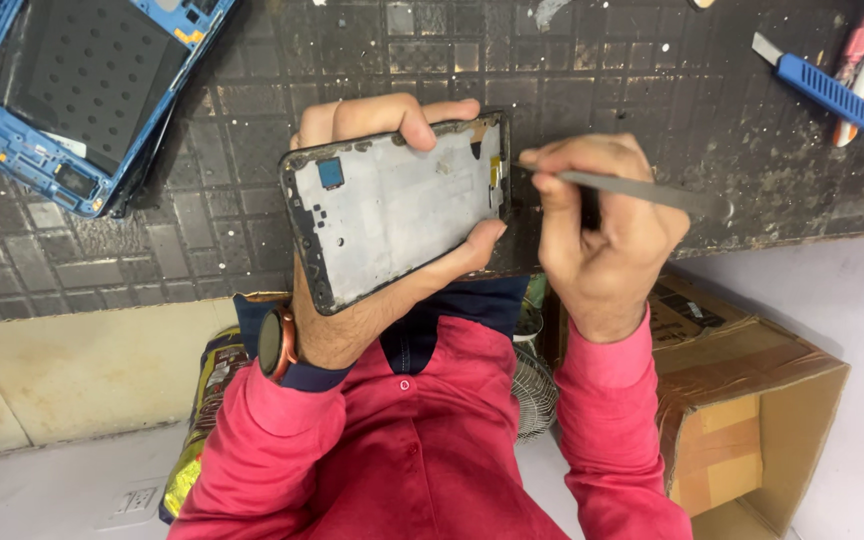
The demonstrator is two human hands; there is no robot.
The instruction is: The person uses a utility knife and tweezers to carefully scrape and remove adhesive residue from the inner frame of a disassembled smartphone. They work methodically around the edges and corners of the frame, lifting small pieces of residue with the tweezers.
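My left hand grips a stripped phone frame, grey metal inside with a small blue part near its upper left corner. It is held tilted over the dark work mat. My right hand pinches a thin grey metal pry tool, whose tip meets the frame's right edge. A round watch sits on my left wrist, and both sleeves are red.
A blue phone housing lies at the mat's upper left. A blue utility knife and other tools lie at the upper right. Below the bench edge stand an open cardboard box, a wire fan guard and a yellow packet.
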